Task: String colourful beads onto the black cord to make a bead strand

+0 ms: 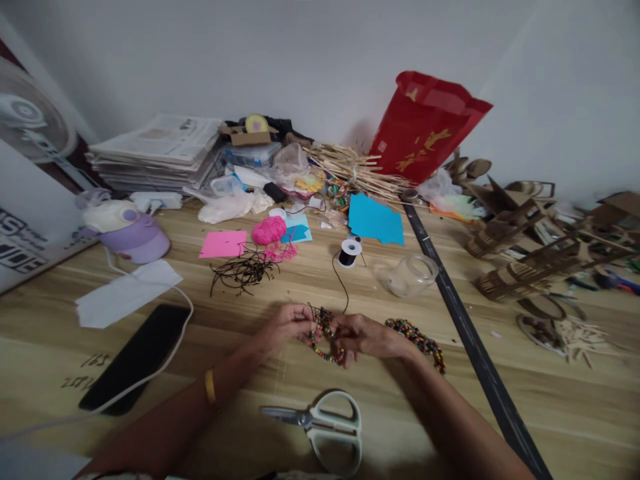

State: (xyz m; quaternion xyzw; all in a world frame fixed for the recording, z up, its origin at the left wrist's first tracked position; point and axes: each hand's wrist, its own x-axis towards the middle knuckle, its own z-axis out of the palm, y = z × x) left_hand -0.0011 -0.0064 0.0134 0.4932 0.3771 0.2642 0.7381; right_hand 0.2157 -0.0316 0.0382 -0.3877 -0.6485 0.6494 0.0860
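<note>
Two pinches, your L hand (291, 325) & R hand (367, 335), grip the bead loop (327, 358) w/ fingertips closed, over the table (300, 280), prob. for steadiness, scissors (311, 419) prob. near for quick reach.

Right in the middle of the table (310, 280), a beaded string (326, 356) sits between the left hand (293, 325) and the right hand (367, 335), scissors (309, 419) lying in front! Over to the left it's the phone (135, 360), cable (191, 308) over its edge, paper (120, 301) just behind. Beyond the hands, there's the spool (349, 255), jar (407, 278) to its right, cord tangle (244, 272) left, yarn ball (269, 231) behind that tangle! More beads (419, 341) beside the right wrist. Along the back: newspapers (155, 150) left, sticks (350, 164) centre, bag (425, 130) right!
</note>
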